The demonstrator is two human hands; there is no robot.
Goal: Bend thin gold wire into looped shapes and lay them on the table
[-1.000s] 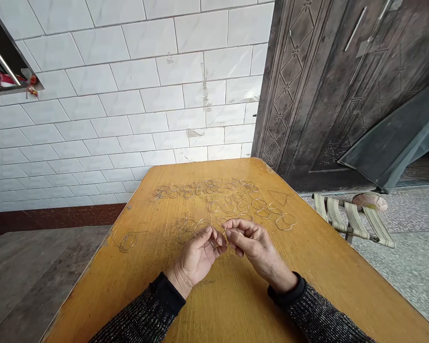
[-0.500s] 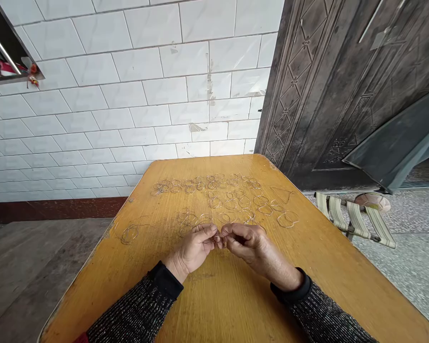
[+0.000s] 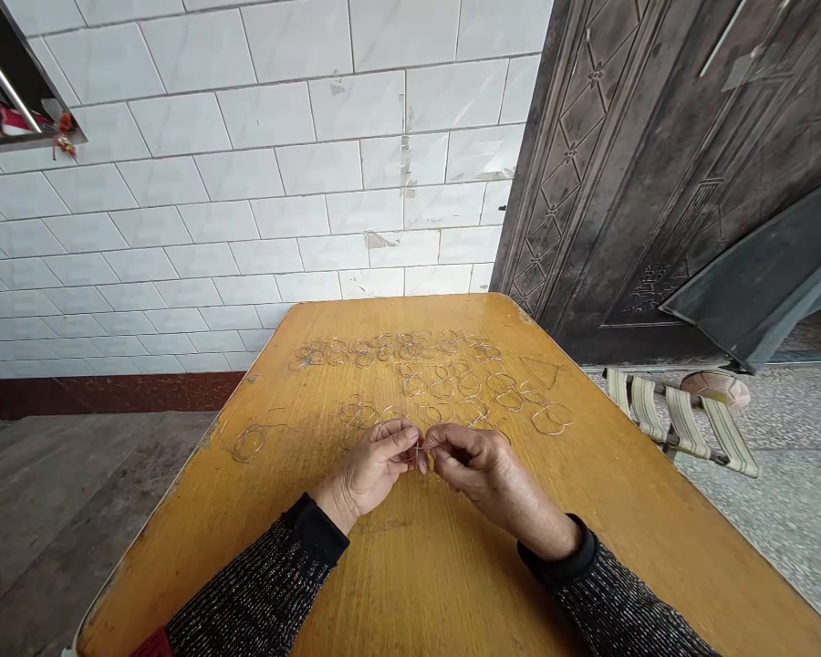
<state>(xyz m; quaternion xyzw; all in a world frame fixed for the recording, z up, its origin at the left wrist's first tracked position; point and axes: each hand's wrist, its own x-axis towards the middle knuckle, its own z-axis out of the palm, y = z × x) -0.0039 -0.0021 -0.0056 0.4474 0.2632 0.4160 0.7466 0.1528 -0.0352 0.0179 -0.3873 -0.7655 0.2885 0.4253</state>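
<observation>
My left hand (image 3: 376, 465) is closed over the table, thumb against fingers, pinching a thin wire (image 3: 417, 451). Close to its fingertips, my right hand (image 3: 475, 465) is closed too, thumb and forefinger pinched at the same wire. Only a short bit of the wire shows between the hands; the fingers hide the rest. Just beyond them lie several thin wire pieces bent into flower-like loops (image 3: 444, 381), spread in rough rows. To the left sits a separate small coil of wire (image 3: 249, 443).
The yellow wooden table (image 3: 383, 584) reaches toward a white tiled wall (image 3: 246, 201). A dark patterned metal door (image 3: 629, 182) stands at the right. Beside the table's right edge is a striped strap stool (image 3: 684, 420) with a ball (image 3: 718, 389) behind it.
My fingertips have parted slightly, and more of the wire shows between them. The right hand has shifted a little right. The looped wires on the table lie as before.
</observation>
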